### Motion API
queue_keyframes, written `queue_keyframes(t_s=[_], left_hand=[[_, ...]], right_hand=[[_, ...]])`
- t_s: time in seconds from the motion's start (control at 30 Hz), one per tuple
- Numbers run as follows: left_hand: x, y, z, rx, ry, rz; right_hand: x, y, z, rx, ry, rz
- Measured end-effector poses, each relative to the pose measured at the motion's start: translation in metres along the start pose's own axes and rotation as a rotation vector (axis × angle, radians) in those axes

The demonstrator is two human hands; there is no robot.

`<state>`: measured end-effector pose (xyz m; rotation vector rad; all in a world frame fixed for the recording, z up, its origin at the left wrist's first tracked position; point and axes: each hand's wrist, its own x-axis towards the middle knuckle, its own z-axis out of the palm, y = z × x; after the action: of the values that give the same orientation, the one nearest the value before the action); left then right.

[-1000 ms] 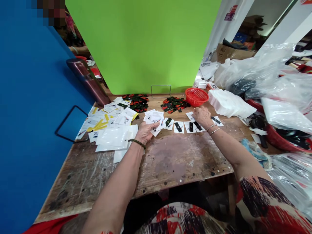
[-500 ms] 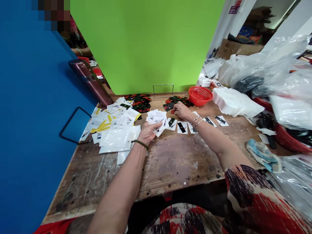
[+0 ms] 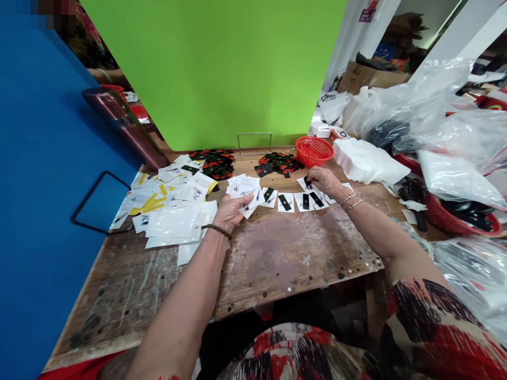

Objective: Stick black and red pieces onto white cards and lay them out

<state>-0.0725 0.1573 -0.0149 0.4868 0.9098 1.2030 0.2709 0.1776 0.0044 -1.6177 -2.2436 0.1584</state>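
My left hand (image 3: 233, 209) grips a fanned stack of white printed cards (image 3: 242, 186), the thumb lying over their front edge. To its right runs a row of single white cards, several with a black strip lying on top, such as this black strip (image 3: 284, 202). My right hand (image 3: 324, 180) pinches a small black strip (image 3: 307, 181) at a white card (image 3: 302, 186) behind the row; whether the strip rests on the card I cannot tell. Behind the row lies a heap of black and red strips (image 3: 279, 163). A second heap (image 3: 216, 162) is farther left.
A red plastic basket (image 3: 314, 152) stands at the back, beside a white foam stack (image 3: 368, 161). Loose cards and yellow strips (image 3: 148, 203) cover the left, with white plastic bags (image 3: 174, 224). A green panel (image 3: 214, 74) and a blue panel (image 3: 35, 174) border the table.
My right hand has moved right, from the strip heap to a card behind the row, with a black strip between its fingers. My left hand still holds the cards. The camera view has shifted slightly.
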Motion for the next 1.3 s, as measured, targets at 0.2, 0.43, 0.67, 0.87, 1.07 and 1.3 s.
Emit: queue_keyframes(t_s=[0.2, 0.43, 0.67, 0.87, 1.07, 1.3], left_hand=[[-0.002, -0.006, 0.005, -0.018, 0.031, 0.08], [-0.007, -0.013, 0.007, 0.019, -0.014, 0.11], [0.001, -0.013, 0.001, 0.05, 0.084, 0.149], [0.008, -0.019, -0.002, 0.136, 0.133, 0.182], [0.003, -0.018, -0.002, 0.196, 0.12, 0.182], [0.0, -0.019, -0.002, 0.237, 0.114, 0.191]], right_hand=[[0.003, -0.043, 0.018, 0.092, 0.041, 0.077], [0.035, -0.156, 0.062, 0.894, -0.005, 0.277], [0.049, -0.156, 0.064, 1.016, 0.049, 0.464], [0.041, -0.155, 0.064, 1.065, 0.067, 0.493], [0.047, -0.147, 0.064, 0.957, 0.222, 0.403], [0.046, -0.15, 0.062, 0.824, 0.173, 0.256]])
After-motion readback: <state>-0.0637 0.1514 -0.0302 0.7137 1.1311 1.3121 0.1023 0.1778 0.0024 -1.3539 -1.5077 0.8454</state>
